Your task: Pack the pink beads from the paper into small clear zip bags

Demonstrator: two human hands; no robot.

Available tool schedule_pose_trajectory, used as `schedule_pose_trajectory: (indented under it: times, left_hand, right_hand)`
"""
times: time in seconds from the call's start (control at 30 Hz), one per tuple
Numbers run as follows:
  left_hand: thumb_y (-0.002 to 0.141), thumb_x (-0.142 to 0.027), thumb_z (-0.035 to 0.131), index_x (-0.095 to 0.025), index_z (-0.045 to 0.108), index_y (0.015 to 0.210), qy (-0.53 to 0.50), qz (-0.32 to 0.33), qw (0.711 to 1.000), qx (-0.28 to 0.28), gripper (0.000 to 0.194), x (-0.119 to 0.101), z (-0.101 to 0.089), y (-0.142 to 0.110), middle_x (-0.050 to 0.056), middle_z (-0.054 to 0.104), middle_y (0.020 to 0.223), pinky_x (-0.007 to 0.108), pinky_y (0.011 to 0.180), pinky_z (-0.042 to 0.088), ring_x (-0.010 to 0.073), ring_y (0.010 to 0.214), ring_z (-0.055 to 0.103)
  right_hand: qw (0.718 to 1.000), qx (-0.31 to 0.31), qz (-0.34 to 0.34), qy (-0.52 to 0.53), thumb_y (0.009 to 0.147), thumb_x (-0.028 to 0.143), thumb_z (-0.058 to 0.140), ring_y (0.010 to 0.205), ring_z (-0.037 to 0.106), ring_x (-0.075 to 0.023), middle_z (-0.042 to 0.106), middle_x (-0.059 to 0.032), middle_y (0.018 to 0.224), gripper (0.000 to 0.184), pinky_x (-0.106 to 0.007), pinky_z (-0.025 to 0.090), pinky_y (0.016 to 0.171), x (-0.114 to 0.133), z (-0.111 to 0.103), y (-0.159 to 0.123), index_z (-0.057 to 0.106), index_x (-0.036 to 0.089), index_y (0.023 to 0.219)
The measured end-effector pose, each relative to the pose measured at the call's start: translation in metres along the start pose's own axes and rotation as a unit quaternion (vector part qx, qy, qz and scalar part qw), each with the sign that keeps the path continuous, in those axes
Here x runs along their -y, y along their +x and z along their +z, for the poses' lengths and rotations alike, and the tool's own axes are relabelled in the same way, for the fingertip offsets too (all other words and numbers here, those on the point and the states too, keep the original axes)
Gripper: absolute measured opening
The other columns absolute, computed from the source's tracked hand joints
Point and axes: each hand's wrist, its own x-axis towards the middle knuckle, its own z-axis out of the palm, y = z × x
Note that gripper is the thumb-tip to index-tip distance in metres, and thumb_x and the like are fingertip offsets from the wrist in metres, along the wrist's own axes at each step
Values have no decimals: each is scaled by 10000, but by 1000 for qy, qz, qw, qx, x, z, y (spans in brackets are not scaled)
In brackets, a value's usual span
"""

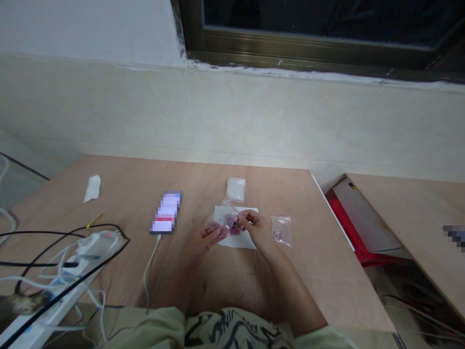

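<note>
Over a white sheet of paper (238,244), both hands hold a small clear zip bag (228,213) with a pink-red strip along its top. My left hand (209,236) is closed on the bag's lower left part, where pinkish beads show through. With thumb and fingertips, my right hand (253,223) pinches the bag's right end by the strip. Pink and dark beads (236,229) lie in a small heap on the paper below the bag. To the right of the paper rests another clear zip bag (282,230) with a few pink beads inside.
Behind the paper lies a stack of clear bags (236,189). A phone (166,213) on a white cable lies to the left. Farther left are a white scrap (92,188) and a power strip (72,286) with tangled cables. A gap separates a second table (410,203).
</note>
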Motion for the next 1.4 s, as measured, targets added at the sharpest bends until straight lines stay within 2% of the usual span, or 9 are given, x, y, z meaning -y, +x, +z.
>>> schedule_pose_trajectory:
  times: [0.17,0.27,0.4,0.47,0.6,0.77,1.0,1.23,1.4]
  left_hand:
    - [665,-221,648,-117,628,808,20,5,999,31,177,-7,-2,1,100,672,894,351,857,429,211,856,614]
    - [640,-248,665,-119,640,830,53,17,998,3,231,-14,-4,3,107,671,907,324,830,424,211,852,610]
    - [621,-259,676,-150,634,869,126,72,989,-32,274,-31,0,9,72,659,929,289,810,419,190,865,591]
    - [659,-284,637,-171,633,869,180,106,978,-12,239,-40,6,12,41,654,884,262,755,438,164,813,588]
    - [671,-282,615,-179,640,737,291,119,949,25,125,-53,18,16,-4,624,681,210,602,433,122,634,558]
    - [654,-280,619,-182,619,695,325,112,939,16,106,-50,21,10,-17,599,629,201,566,416,118,598,541]
    - [689,-316,569,-157,582,703,391,126,910,59,160,-46,19,6,-11,584,673,220,618,430,120,645,543]
    - [723,-369,519,-163,554,767,405,116,905,58,213,-50,20,5,-4,572,727,232,645,446,125,682,557]
    - [739,-358,496,-155,571,768,425,88,893,118,218,-48,20,2,0,573,709,225,618,438,123,664,546]
  right_hand:
    - [999,-14,-16,-27,677,376,545,517,477,-107,525,15,565,205,-233,397,499,3,-2,3,523,180,623]
    - [998,-5,-32,-56,686,334,533,529,480,-111,513,21,561,166,-233,390,511,9,-5,2,508,186,614]
    - [993,24,-48,-106,685,283,533,538,485,-114,506,21,564,128,-244,390,544,18,-8,-3,508,184,609]
    - [989,44,-51,-130,689,278,530,544,490,-117,504,21,561,126,-250,393,556,22,-9,-4,511,183,609]
    - [989,58,-48,-124,713,303,511,566,503,-121,516,19,584,136,-258,401,582,20,-7,-7,513,188,641]
    - [997,46,-13,-58,686,345,530,549,505,-120,543,5,610,167,-257,408,553,10,1,-12,519,182,653]
    - [992,-12,-54,-111,665,282,532,583,500,-126,581,-8,631,125,-254,405,549,16,6,-17,524,179,595]
    - [994,54,-37,-85,667,309,552,602,521,-125,592,-12,656,147,-255,410,588,19,7,-12,564,163,669]
    - [989,-9,-44,-142,668,231,538,615,504,-137,577,-18,636,79,-258,392,599,19,9,-16,555,167,625]
